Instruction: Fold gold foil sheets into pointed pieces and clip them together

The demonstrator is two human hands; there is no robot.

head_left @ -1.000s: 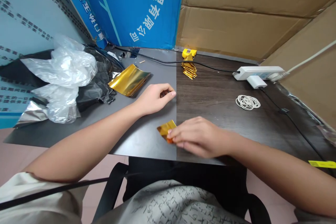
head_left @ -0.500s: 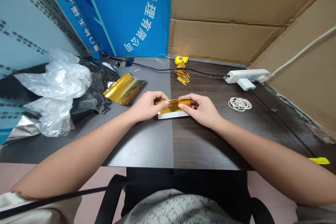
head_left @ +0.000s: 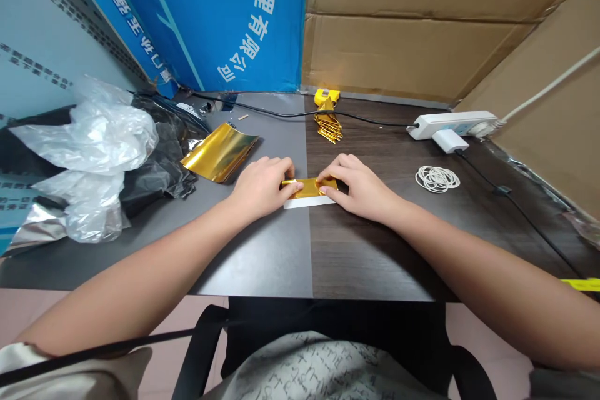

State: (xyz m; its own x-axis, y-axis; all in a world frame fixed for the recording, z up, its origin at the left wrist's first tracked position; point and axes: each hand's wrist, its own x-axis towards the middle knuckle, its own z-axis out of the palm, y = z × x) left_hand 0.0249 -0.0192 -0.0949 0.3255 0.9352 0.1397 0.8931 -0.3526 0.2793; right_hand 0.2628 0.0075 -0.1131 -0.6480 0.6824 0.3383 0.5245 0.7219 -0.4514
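Between my hands is a gold foil sheet [head_left: 307,188], partly folded over so that a white strip shows along its near edge. My left hand [head_left: 263,186] grips its left end, the thumb lying on the gold face. At the right end my right hand [head_left: 354,186] pinches it between thumb and curled fingers. Just beyond my left hand lies a curved stack of gold foil sheets [head_left: 220,151]. Farther back, a bunch of folded gold foil pieces [head_left: 329,124] sits against a yellow object [head_left: 327,97], which may be a tape measure.
Crumpled clear plastic bags [head_left: 100,137] and black plastic [head_left: 166,159] cover the table's left side. White rubber-band-like loops [head_left: 437,179] lie at the right, before a white power strip [head_left: 457,124]. A black cable [head_left: 281,115] crosses the back. Cardboard panels [head_left: 417,56] stand behind.
The foil sheet has gone from slightly raised and tilted to lying flatter near the tabletop. My fingers have shifted along its far edge, and the view has moved slightly.
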